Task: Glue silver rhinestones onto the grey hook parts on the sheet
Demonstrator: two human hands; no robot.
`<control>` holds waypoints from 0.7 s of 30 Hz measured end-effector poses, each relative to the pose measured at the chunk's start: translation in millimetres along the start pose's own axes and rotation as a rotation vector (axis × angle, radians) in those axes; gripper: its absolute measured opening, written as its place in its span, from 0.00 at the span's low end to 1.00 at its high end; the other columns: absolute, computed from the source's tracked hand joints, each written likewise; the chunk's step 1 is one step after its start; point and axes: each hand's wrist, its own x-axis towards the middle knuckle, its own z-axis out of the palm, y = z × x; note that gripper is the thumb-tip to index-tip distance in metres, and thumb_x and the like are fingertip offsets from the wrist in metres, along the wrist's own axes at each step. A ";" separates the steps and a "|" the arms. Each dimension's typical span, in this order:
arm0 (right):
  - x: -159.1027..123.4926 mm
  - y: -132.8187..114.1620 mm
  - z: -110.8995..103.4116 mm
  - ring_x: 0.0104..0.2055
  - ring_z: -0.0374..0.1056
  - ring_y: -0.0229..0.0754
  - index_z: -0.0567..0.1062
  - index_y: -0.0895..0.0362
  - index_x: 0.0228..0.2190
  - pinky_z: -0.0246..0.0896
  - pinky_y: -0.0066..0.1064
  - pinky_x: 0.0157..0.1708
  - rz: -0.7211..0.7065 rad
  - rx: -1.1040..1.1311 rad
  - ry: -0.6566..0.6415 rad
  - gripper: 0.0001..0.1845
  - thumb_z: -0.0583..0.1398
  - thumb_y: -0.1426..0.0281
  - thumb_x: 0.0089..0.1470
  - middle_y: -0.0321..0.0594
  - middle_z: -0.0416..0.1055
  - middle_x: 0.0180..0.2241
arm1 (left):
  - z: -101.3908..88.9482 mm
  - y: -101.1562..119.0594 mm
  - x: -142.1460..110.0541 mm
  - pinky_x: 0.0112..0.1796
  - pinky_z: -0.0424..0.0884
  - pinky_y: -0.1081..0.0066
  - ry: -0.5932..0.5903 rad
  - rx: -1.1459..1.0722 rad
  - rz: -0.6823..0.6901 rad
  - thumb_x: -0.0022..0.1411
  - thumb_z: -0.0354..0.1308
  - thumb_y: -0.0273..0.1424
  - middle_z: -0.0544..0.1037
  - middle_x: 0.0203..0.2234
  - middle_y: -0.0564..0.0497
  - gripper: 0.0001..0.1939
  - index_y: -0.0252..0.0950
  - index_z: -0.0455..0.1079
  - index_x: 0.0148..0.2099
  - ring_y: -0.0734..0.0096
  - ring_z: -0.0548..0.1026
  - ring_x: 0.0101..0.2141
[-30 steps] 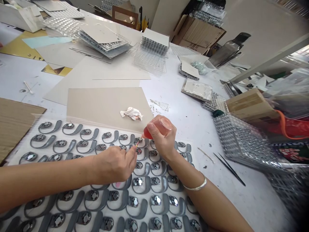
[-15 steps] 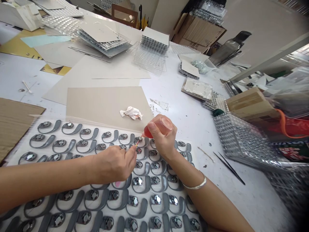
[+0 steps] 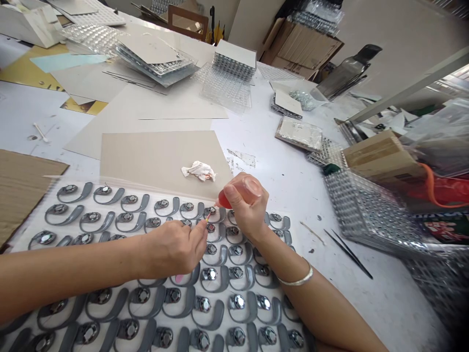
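Observation:
My right hand (image 3: 251, 215) is wrapped round a small squeeze bottle (image 3: 240, 193) of clear plastic with red liquid, tilted with its nozzle down to the left. My left hand (image 3: 174, 247) is closed in a pinch at a thin yellow-orange stick-like tip (image 3: 207, 218) just below that nozzle; whether it belongs to the bottle I cannot tell. Beneath both hands lie rows of grey curved pieces (image 3: 216, 315), each with a round shiny metal part, on a white sheet (image 3: 47, 195). One round part (image 3: 210, 228) by my left fingertips looks reddish. My forearms hide several pieces.
A crumpled, red-stained tissue (image 3: 200, 171) lies on grey cardboard (image 3: 157, 154) beyond the rows. Black tweezers (image 3: 348, 254) and a thin stick (image 3: 312, 233) lie to the right. Cotton swab (image 3: 40, 132) at left. Bubbled plastic trays (image 3: 366, 210) and a cardboard box (image 3: 383, 154) stand at right.

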 end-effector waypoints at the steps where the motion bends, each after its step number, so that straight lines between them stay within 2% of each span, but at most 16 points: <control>1: 0.1 0.1 0.1 0.25 0.63 0.36 0.68 0.55 0.20 0.63 0.33 0.28 0.000 -0.002 -0.003 0.16 0.62 0.60 0.52 0.35 0.65 0.22 | -0.2 -0.1 0.1 0.15 0.71 0.72 0.000 0.002 0.002 0.59 0.48 0.16 0.78 0.39 0.30 0.12 0.22 0.70 0.42 0.69 0.75 0.20; 11: 1.4 -2.2 0.0 0.24 0.63 0.36 0.67 0.55 0.20 0.62 0.34 0.28 -0.077 -0.029 0.003 0.15 0.62 0.63 0.53 0.34 0.65 0.21 | -0.7 0.1 0.7 0.16 0.72 0.71 0.005 -0.017 -0.005 0.58 0.49 0.16 0.78 0.39 0.30 0.12 0.21 0.71 0.41 0.67 0.76 0.21; 15: 1.8 -5.2 -0.1 0.23 0.63 0.36 0.66 0.54 0.19 0.61 0.33 0.26 -0.090 -0.025 0.019 0.15 0.62 0.63 0.53 0.34 0.64 0.20 | -1.4 -1.1 -0.2 0.17 0.73 0.72 -0.013 -0.026 -0.003 0.59 0.47 0.15 0.79 0.38 0.31 0.12 0.21 0.70 0.42 0.68 0.77 0.23; 21: 1.4 -7.0 -1.7 0.23 0.62 0.37 0.66 0.54 0.18 0.62 0.35 0.27 -0.137 -0.079 -0.007 0.17 0.61 0.63 0.54 0.34 0.65 0.19 | -2.2 -6.9 -0.6 0.18 0.74 0.72 -0.040 -0.081 -0.012 0.59 0.45 0.17 0.78 0.39 0.31 0.13 0.22 0.69 0.42 0.68 0.76 0.23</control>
